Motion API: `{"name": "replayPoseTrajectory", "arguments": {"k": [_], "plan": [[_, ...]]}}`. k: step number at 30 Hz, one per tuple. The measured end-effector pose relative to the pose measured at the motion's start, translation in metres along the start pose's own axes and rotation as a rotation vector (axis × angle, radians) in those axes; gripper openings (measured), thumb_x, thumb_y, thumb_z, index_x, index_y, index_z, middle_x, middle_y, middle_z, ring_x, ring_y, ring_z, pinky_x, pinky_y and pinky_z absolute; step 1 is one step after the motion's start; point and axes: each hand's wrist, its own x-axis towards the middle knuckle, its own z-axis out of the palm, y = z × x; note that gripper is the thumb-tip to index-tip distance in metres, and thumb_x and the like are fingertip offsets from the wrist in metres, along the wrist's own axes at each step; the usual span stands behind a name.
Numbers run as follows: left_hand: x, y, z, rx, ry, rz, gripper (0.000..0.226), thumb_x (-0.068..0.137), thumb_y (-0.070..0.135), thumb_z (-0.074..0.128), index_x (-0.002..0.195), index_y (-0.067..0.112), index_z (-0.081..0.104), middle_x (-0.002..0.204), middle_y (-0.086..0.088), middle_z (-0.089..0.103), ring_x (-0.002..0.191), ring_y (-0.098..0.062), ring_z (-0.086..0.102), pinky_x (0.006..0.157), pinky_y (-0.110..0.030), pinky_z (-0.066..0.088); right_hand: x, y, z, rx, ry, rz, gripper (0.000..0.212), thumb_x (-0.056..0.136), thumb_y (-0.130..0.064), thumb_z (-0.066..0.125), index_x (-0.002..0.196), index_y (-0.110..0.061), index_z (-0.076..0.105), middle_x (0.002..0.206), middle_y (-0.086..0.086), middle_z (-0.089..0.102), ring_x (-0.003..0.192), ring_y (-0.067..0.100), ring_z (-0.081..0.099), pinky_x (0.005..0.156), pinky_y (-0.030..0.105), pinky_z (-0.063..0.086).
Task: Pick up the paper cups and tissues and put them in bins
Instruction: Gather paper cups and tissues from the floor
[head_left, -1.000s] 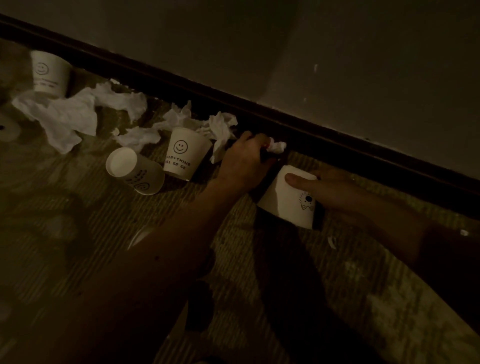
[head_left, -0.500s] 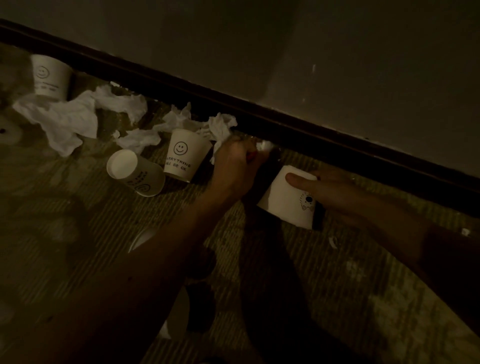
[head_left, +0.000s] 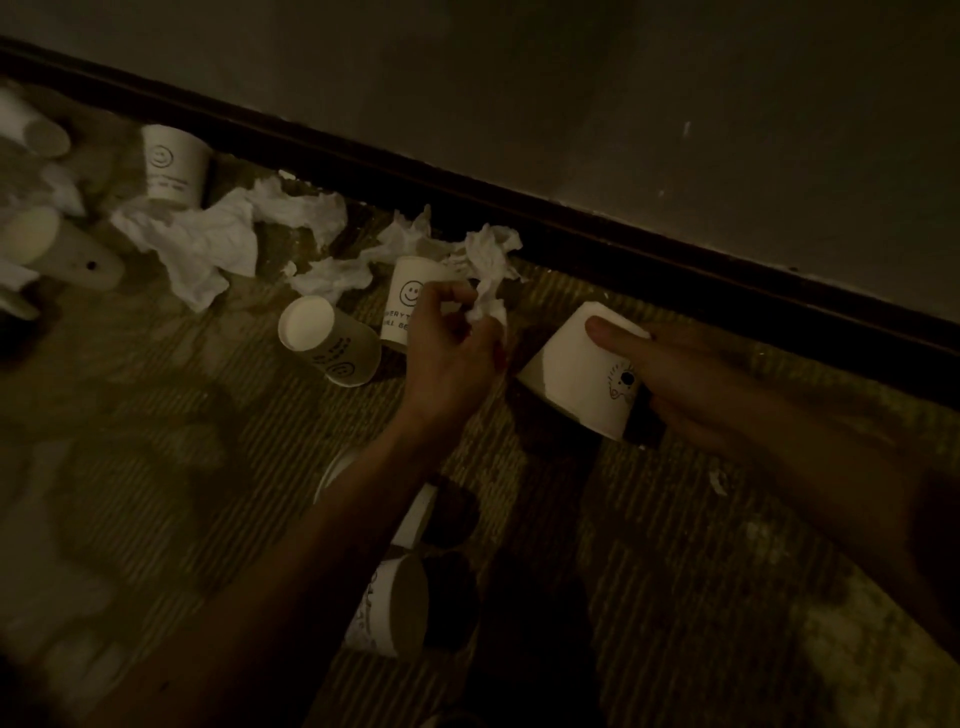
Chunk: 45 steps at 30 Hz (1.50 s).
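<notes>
Pinching a tissue (head_left: 485, 293) in your left hand (head_left: 447, 364), you've got the cup (head_left: 569, 376) gripped in your right hand (head_left: 691, 387) just beside it, mouth apparently tipped down-left toward the tissue.

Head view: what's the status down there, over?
Left hand pinches a tissue. Right hand holds a paper cup. More cups and tissues litter the carpet.

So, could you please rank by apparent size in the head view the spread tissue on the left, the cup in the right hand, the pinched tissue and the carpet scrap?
1. Spread tissue and cup in the right hand: about alike, so unranked.
2. Pinched tissue in the left hand.
3. Scrap, smallest.
</notes>
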Motion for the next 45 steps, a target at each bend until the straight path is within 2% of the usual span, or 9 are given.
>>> {"name": "replayPoseTrajectory", "arguments": {"k": [8, 13, 16, 21, 27, 30, 33, 40, 45], "plan": [[0.036, 0.016, 0.021, 0.408, 0.016, 0.178, 0.02, 0.105, 0.023, 0.039, 0.12, 0.011, 0.043, 0.084, 0.006, 0.056, 0.07, -0.008, 0.056, 0.052, -0.013, 0.042, 0.0, 0.006, -0.003, -0.011, 0.007, 0.009, 0.011, 0.087, -0.037, 0.066, 0.09, -0.027, 0.067, 0.099, 0.0, 0.071, 0.091, 0.014, 0.066, 0.064, 0.026, 0.049], [0.052, 0.012, 0.038, 0.629, -0.107, 0.059, 0.069, 0.101, 0.032, 0.049, 0.153, 0.008, 0.011, 0.135, -0.017, 0.055, 0.11, -0.024, 0.057, 0.086, -0.031, 0.041, 0.0, 0.008, -0.002, -0.004, 0.01, 0.028, 0.015, 0.087, -0.037, 0.067, 0.094, -0.024, 0.068, 0.102, 0.002, 0.071, 0.092, 0.016, 0.066, 0.067, 0.027, 0.05], [0.059, 0.005, 0.041, 0.797, -0.067, 0.039, 0.057, 0.1, 0.029, 0.052, 0.145, 0.003, 0.031, 0.134, -0.019, 0.055, 0.12, -0.031, 0.053, 0.089, -0.031, 0.039, -0.002, 0.006, -0.004, 0.011, 0.005, 0.038, 0.024, 0.087, -0.037, 0.067, 0.103, -0.02, 0.069, 0.104, 0.003, 0.071, 0.094, 0.017, 0.067, 0.065, 0.026, 0.051], [0.062, -0.006, 0.038, 0.942, 0.003, 0.072, 0.022, 0.1, 0.016, 0.05, 0.108, 0.0, 0.064, 0.109, -0.015, 0.067, 0.1, -0.028, 0.064, 0.078, -0.033, 0.049, -0.002, -0.002, -0.008, 0.036, 0.019, 0.046, 0.021, 0.088, -0.037, 0.067, 0.101, -0.02, 0.067, 0.106, 0.005, 0.07, 0.096, 0.019, 0.066, 0.069, 0.03, 0.054], [0.027, -0.002, 0.028, 0.598, -0.034, 0.132, 0.035, 0.103, 0.034, 0.046, 0.103, 0.008, 0.07, 0.098, -0.001, 0.074, 0.082, -0.005, 0.064, 0.068, -0.012, 0.043, -0.005, -0.003, -0.003, 0.105, 0.007, 0.103, 0.023, 0.088, -0.039, 0.066, 0.103, -0.021, 0.065, 0.11, 0.004, 0.068, 0.103, 0.02, 0.062, 0.081, 0.036, 0.051], [0.01, -0.004, 0.012, 0.407, -0.021, 0.109, 0.026, 0.101, 0.031, 0.053, 0.092, 0.012, 0.068, 0.076, 0.013, 0.072, 0.073, 0.0, 0.066, 0.066, -0.018, 0.051, -0.009, -0.004, -0.003, 0.125, -0.016, 0.105, 0.025, 0.089, -0.039, 0.064, 0.107, -0.022, 0.065, 0.118, 0.004, 0.066, 0.112, 0.021, 0.058, 0.1, 0.042, 0.045], [0.001, 0.0, -0.001, 0.275, 0.073, 0.034, 0.042, 0.095, 0.041, 0.06, 0.082, 0.002, 0.068, 0.069, -0.003, 0.07, 0.064, -0.01, 0.063, 0.058, -0.027, 0.048, -0.015, -0.009, -0.002, 0.171, -0.003, 0.118, 0.043, 0.086, -0.041, 0.066, 0.124, -0.02, 0.061, 0.126, 0.006, 0.063, 0.119, 0.024, 0.056, 0.106, 0.048, 0.041], [0.0, 0.02, -0.006, 0.024, 0.061, 0.028, 0.047, 0.084, 0.016, 0.075, 0.054, 0.011, 0.04, 0.051, -0.01, 0.058, 0.053, -0.024, 0.059, 0.046, -0.026, 0.047, -0.025, -0.022, 0.001, 0.218, -0.038, 0.069, 0.03, 0.089, -0.036, 0.065, 0.113, -0.018, 0.065, 0.115, 0.005, 0.069, 0.106, 0.021, 0.064, 0.096, 0.039, 0.05], [0.027, 0.043, -0.016, 0.323, 0.033, 0.156, 0.036, 0.091, 0.029, 0.068, 0.064, 0.019, 0.046, 0.053, 0.007, 0.056, 0.046, 0.002, 0.053, 0.043, -0.017, 0.041, -0.019, -0.023, 0.008, 0.113, -0.058, 0.006, 0.031, 0.086, -0.037, 0.068, 0.112, -0.02, 0.065, 0.109, 0.002, 0.071, 0.101, 0.017, 0.067, 0.085, 0.032, 0.054]]}}
